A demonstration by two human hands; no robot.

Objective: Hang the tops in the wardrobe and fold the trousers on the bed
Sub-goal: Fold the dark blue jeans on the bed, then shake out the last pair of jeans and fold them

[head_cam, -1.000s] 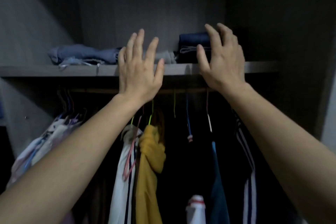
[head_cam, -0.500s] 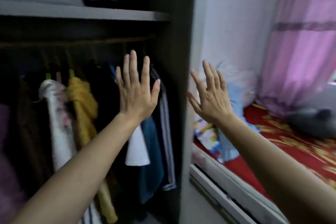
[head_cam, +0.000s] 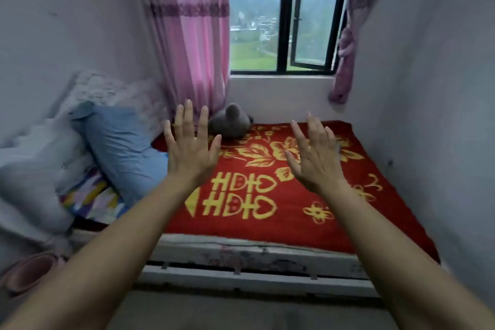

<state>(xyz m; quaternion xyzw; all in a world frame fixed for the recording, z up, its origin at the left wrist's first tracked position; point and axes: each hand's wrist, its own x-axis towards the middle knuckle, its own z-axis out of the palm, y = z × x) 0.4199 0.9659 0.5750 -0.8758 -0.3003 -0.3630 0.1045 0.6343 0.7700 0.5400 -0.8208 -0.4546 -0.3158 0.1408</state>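
While I face the bed in the head view, both hands are raised in front of it, not touching it. The bed runs from just below my forearms back to the wall under the window, w/ a red blanket w/ gold flowers on top.

L hand: back toward me, fingers straight & spread, holding nothing. R hand: fingers straight too, closer together, turned slightly inward, empty. Both arms stretched fwd, approx. level.

Left of my L hand, a blue cloth or pillow (can't tell which) leans on pale bedding. A grey plush toy sits at the bed's far edge by the pink curtain, beyond my L fingertips.
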